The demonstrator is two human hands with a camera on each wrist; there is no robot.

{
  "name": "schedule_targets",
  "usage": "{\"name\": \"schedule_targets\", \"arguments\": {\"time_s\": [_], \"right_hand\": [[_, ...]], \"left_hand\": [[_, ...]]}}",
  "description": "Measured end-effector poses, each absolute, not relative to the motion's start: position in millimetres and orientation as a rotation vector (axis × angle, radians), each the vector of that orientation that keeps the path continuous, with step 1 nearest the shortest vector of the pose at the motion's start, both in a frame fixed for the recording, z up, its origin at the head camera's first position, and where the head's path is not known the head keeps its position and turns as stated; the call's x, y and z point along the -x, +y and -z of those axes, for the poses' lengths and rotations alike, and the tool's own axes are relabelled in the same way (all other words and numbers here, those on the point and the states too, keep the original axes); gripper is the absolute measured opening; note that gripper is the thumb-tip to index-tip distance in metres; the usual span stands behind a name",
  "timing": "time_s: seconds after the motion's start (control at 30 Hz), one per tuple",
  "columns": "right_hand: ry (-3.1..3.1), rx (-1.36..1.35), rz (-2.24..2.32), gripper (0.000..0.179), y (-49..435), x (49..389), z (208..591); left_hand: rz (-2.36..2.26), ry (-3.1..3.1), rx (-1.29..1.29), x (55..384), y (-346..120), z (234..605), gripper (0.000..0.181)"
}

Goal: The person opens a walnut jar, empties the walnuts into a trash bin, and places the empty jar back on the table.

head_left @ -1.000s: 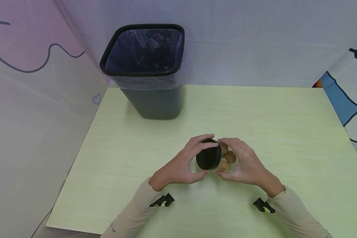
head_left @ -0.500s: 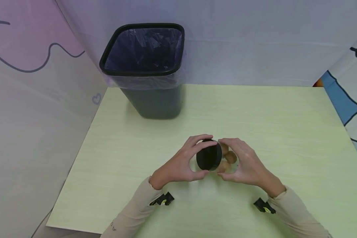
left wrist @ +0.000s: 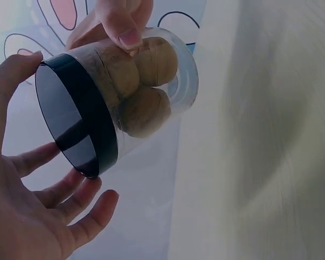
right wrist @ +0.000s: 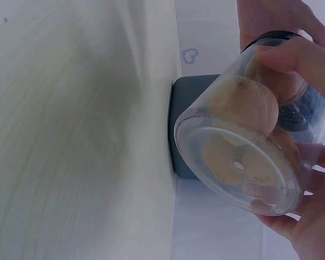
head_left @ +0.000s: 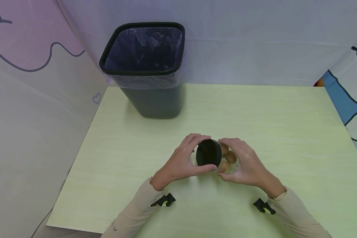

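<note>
Both wrist views are dim, soft shadows crossing the tabletop [left wrist: 206, 206].

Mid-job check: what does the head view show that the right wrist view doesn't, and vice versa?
Only the head view: the bin's black rim, the sleeves and the outer face of the black lid.

Only the right wrist view: the underside of the clear jar.

Both: left hand, right hand, round brown items inside the jar, the bin's lower part and the table.
</note>
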State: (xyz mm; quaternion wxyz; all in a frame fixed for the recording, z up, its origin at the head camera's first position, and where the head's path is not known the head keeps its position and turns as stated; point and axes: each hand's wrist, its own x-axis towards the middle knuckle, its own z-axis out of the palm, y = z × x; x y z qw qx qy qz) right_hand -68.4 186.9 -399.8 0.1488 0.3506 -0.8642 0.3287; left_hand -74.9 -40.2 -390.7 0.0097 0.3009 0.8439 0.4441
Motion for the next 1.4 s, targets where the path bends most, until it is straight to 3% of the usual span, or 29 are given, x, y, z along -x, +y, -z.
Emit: {"name": "schedule_targets", "arguments": {"time_s": [0.23,0.5,0.83,1.4], "right_hand": [[-2.476,-1.008,-0.941,0.086,187,68,399],[-2.477,-1.015,-0.938,0.087,188,69,398],[-2.478,-1.011,-0.938,0.086,188,69,399],[-2.458,-1.028,-0.961,0.086,186,68,398]], "left_hand": [[-1.376,2.623,-0.881,74,-39,390,0.071],[-1.334,2.58,-1.182,74,-43,385,0.086],[-1.346,2.478,-1.426,76,-46,378,0.08],[-1.294,2.436,-1.508,77,-46,380,0.08]]}}
